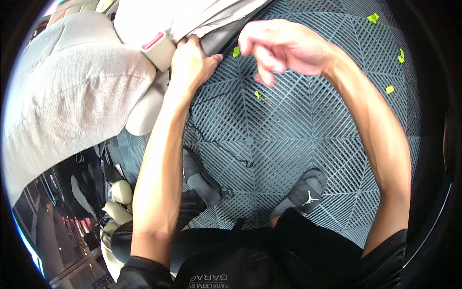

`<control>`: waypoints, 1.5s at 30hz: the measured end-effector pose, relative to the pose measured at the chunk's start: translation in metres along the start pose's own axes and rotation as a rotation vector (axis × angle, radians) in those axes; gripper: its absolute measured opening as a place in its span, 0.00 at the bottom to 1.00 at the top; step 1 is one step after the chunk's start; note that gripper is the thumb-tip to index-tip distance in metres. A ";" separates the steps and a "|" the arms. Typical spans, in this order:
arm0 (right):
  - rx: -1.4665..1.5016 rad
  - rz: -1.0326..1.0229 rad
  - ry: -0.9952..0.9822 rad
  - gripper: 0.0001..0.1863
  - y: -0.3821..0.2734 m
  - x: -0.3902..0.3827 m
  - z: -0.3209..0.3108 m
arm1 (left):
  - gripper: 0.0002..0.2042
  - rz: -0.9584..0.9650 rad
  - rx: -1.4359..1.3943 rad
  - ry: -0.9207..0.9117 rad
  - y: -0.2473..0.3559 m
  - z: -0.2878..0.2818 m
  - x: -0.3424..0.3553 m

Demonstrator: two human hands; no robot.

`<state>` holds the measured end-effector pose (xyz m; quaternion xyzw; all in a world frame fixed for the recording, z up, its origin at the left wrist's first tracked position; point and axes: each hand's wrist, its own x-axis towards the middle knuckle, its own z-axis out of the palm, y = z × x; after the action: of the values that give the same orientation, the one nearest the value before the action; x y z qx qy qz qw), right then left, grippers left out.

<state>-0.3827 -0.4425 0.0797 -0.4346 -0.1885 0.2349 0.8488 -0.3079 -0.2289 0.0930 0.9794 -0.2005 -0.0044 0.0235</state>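
- The left hand [192, 60] is closed in a pinch on the edge of the grey seat cover [192, 19], right beside the beige seat-belt buckle [159, 48] with its red button.
- The right hand [276, 45] hangs loose and half-curled just to the right of the buckle, over the floor, with nothing in it; the fingers [264, 77] point down and touch nothing that I can see.
- The cover's edge is bunched where the left hand grips it, above and to the right of the buckle. I would judge that a steady, even pull along the seam would serve better than a tug from one corner.
- The free hand is near enough to take a second hold on the fabric right of the buckle, which would keep it from twisting.
- The beige seat cushion [72, 82] lies left of the buckle, wide and smooth.
- The grey grid floor [298, 135] spreads right of and below the buckle, with small yellow-green scraps [390, 89] and a thin dark cord [216, 142] on it; the cord runs near the black slides [303, 192], so feet should stay clear of it.
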 end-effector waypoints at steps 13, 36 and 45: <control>-0.289 -0.196 0.088 0.16 -0.057 -0.058 -0.021 | 0.31 0.234 -0.045 -0.084 -0.017 -0.007 -0.040; -0.121 0.262 0.254 0.19 0.040 -0.026 -0.007 | 0.21 -0.422 -1.911 0.028 0.150 -0.058 -0.128; -0.443 -0.321 0.315 0.08 0.128 0.002 0.086 | 0.27 -0.279 -1.826 0.095 0.138 -0.065 -0.117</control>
<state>-0.4568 -0.3201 0.0219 -0.6048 -0.1677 -0.0188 0.7783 -0.4687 -0.3067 0.1647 0.5954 0.0019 -0.1234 0.7939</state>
